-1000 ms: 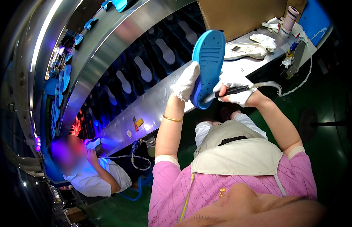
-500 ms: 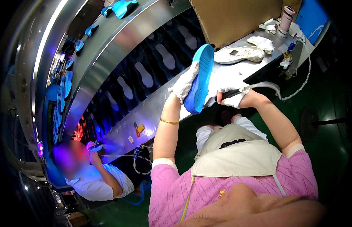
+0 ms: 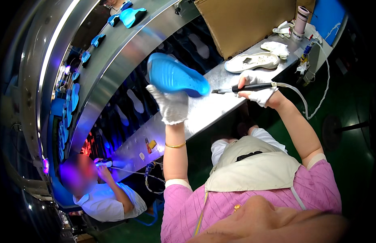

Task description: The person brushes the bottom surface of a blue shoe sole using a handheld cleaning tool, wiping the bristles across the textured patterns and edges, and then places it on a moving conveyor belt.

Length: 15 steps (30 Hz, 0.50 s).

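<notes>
My left hand (image 3: 172,106), in a white glove, is closed on a blue shoe sole (image 3: 177,76) above the metal bench. The broad face of the sole shows, its rounded end pointing toward my right hand. A slim black pen-shaped tool (image 3: 254,86), its tip narrow and metallic, is gripped in my right hand (image 3: 264,94), which wears a white glove with bare fingertips. From the tool's rear end runs a pale hose (image 3: 299,92). The tip is close to the sole's end; whether it touches cannot be made out.
On the metal bench (image 3: 214,107) lie a white shoe (image 3: 252,61), a white cloth (image 3: 276,49), gloves (image 3: 283,29) and a pink tumbler (image 3: 301,23). A cardboard sheet (image 3: 248,24) stands behind. Blue soles ride the curved conveyor (image 3: 111,44). A co-worker (image 3: 109,200) sits at left.
My left hand has swung the sole left and turned it from edge-on to show its broad face. My right hand has risen slightly, bringing the black tool into clear view.
</notes>
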{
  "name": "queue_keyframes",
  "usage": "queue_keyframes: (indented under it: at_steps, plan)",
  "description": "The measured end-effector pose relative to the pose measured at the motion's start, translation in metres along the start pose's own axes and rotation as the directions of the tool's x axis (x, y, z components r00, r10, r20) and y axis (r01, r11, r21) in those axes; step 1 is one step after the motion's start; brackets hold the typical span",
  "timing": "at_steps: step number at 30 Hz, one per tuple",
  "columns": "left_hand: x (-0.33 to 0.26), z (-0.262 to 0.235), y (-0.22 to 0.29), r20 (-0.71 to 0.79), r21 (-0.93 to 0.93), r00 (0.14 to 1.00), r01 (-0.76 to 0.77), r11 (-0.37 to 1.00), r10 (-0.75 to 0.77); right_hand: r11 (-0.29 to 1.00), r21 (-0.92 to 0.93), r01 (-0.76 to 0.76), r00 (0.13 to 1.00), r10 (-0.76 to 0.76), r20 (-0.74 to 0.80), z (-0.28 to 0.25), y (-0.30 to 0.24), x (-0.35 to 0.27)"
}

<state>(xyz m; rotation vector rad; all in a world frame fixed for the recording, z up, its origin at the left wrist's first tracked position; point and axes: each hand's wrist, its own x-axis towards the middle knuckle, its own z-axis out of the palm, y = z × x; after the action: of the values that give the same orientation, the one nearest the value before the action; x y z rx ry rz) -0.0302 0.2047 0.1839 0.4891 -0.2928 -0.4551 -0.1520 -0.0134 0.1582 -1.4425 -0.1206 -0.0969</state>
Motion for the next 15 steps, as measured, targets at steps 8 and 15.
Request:
queue_keyframes:
  at_steps: [8, 15]
  plan:
    - [-0.046, -0.078, -0.043, -0.032, -0.182, 0.903, 0.416, 0.891, -0.428, 0.994, -0.072, 0.081, 0.989, -0.089, -0.115, 0.010, 0.026, -0.006]
    - [-0.071, -0.059, -0.099, 0.024, -0.204, 0.902, 0.427, 0.881, -0.431, 0.932, -0.243, 0.268, 0.911, -0.328, -0.251, 0.019, 0.028, 0.000]
